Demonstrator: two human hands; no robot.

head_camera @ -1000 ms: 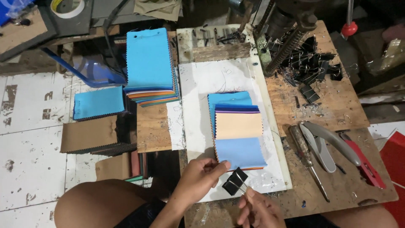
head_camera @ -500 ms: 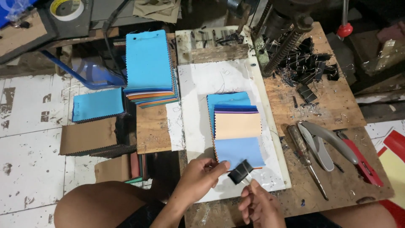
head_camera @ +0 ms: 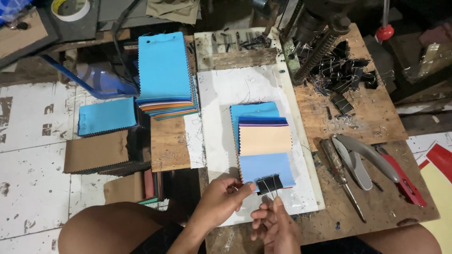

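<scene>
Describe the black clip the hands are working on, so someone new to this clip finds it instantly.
Start at the white board in the middle of the workbench. On it lies a stepped fan of fabric swatches; the black binder clip bites its near blue edge, between the left hand and right hand. The other clips lie loose in a pile at the far right.

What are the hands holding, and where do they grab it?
The left hand grips the near edge of the fabric swatch stack. The right hand pinches the wire handles of the black binder clip on that edge.
</scene>
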